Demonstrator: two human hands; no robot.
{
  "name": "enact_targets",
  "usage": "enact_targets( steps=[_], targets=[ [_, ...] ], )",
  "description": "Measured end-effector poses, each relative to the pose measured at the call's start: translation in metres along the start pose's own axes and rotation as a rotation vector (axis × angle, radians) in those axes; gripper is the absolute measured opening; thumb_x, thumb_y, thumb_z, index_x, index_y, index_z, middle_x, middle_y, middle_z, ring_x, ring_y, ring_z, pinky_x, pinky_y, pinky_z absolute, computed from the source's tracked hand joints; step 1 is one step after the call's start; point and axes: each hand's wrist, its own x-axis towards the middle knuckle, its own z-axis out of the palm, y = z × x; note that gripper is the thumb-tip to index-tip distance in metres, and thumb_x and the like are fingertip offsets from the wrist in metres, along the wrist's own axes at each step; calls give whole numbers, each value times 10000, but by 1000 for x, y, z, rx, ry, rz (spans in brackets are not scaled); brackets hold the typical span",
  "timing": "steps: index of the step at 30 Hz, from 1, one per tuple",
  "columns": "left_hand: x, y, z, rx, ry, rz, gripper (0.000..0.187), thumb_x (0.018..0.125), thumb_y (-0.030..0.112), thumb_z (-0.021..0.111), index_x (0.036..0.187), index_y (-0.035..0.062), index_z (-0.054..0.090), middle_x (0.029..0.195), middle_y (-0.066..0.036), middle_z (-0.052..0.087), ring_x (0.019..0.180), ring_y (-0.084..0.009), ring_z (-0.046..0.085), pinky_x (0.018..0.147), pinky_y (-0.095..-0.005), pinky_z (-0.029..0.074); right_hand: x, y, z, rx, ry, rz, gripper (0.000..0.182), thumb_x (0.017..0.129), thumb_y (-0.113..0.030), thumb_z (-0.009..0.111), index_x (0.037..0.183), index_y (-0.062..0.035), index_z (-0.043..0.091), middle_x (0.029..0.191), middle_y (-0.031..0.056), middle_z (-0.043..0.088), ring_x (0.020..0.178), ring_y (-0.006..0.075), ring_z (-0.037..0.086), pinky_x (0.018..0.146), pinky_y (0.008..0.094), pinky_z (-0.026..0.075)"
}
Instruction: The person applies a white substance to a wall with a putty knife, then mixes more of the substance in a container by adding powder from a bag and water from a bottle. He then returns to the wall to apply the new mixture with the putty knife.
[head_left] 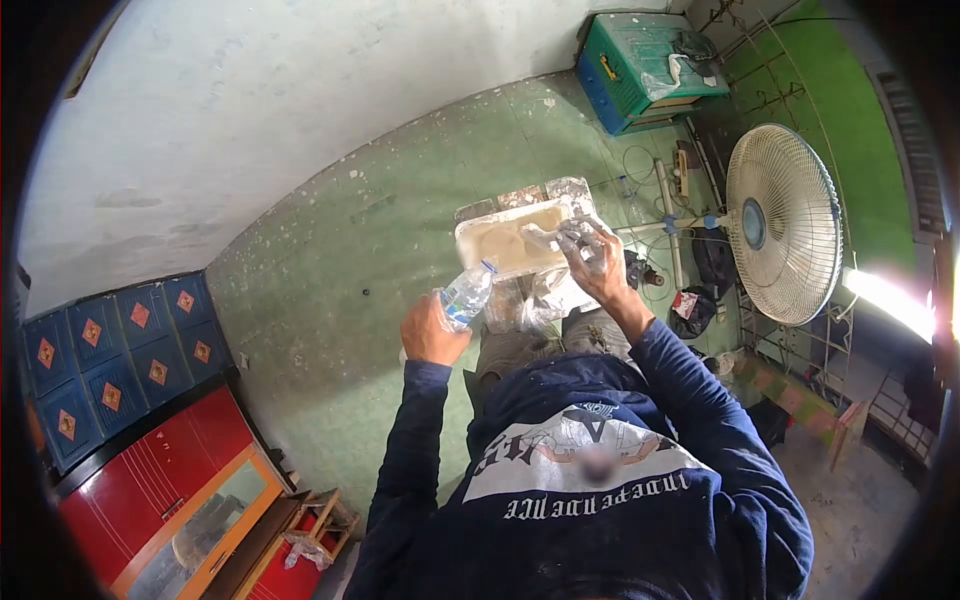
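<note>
My left hand (436, 330) is wrapped around a clear plastic bottle (467, 294) with a blue label. The bottle tilts, its neck pointing at the near edge of a shallow white tray (465, 243). Beige liquid or paste (505, 240) covers the tray's bottom. My right hand (598, 264), its fingers coated with whitish residue, is over the tray's right end with the fingers bent together. A pale shape shows at those fingertips; I cannot tell what they hold. Crumpled, white-smeared plastic (545, 293) lies between the tray and my knees.
A standing fan (785, 225) is at the right, with cables and dark bags (693, 312) near its base. At the far wall stands a green and blue plastic cabinet (650, 75). A red cabinet with a mirror (190, 535) is at the lower left. Green floor tiles (330, 260) surround me.
</note>
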Motion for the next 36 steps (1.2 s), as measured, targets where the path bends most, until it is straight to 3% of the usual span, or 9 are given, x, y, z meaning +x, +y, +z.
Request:
enact_targets(
  steps=[7,12,19,21,22,25,28,33,36],
  targets=[
    [-4,1,10,-123,60,2,510,557,183,759,1015,44,582,936,-148,590,903,-360,588,735,-459,480,5,7,1,-132,-20,-279,161,830,-82,630,976,-69,695,1001,129,679,939,326,647,789,400,536],
    [-9,6,19,-394,102,2,520,541,126,785,1007,30,575,962,-168,596,913,-372,592,768,-459,485,1,7,5,0,-99,1,196,857,-107,605,1036,-54,667,994,155,673,905,354,644,780,415,528],
    [-15,6,55,-606,204,167,545,526,115,826,1022,41,613,1024,-160,622,942,-349,612,826,-409,501,6,13,18,-109,-168,-96,260,870,-153,598,1105,-49,635,1006,162,670,876,350,651,758,398,536],
    [-17,10,66,-661,206,158,546,529,121,828,1030,49,623,1054,-156,614,982,-347,594,861,-408,488,16,-14,18,-1,-326,241,254,868,-138,597,1104,-54,639,1030,154,668,903,323,654,762,385,543],
    [-17,10,72,-711,203,155,547,532,126,830,1037,57,632,1084,-152,606,1023,-345,576,895,-407,475,18,-9,25,-9,-335,238,254,868,-138,597,1104,-54,639,1030,154,668,903,323,654,762,385,543],
    [-18,5,93,-685,151,178,552,561,138,819,1072,68,621,1092,-140,591,1052,-352,543,921,-424,445,30,-10,42,-5,-380,-298,270,860,-248,617,1050,-59,649,967,125,675,803,308,668,729,369,556],
    [-18,3,111,-647,146,168,572,573,159,813,1099,71,607,1108,-139,574,1051,-355,534,909,-430,445,14,27,77,-435,-423,-161,315,835,-265,659,1077,-63,649,1001,166,666,833,331,661,750,398,550],
    [-15,2,121,-660,221,199,613,555,183,819,1115,78,592,1122,-141,556,1048,-361,524,890,-444,451,41,26,97,-361,-714,-368,283,859,-255,607,1094,-100,631,986,178,649,880,332,640,718,411,548],
    [-11,-3,118,-630,146,175,620,551,181,820,1115,81,583,1144,-144,551,1073,-358,520,905,-441,450,33,41,108,-528,-543,-658,228,848,-205,614,1053,-113,651,1038,120,656,895,317,639,706,421,549]
  ],
)
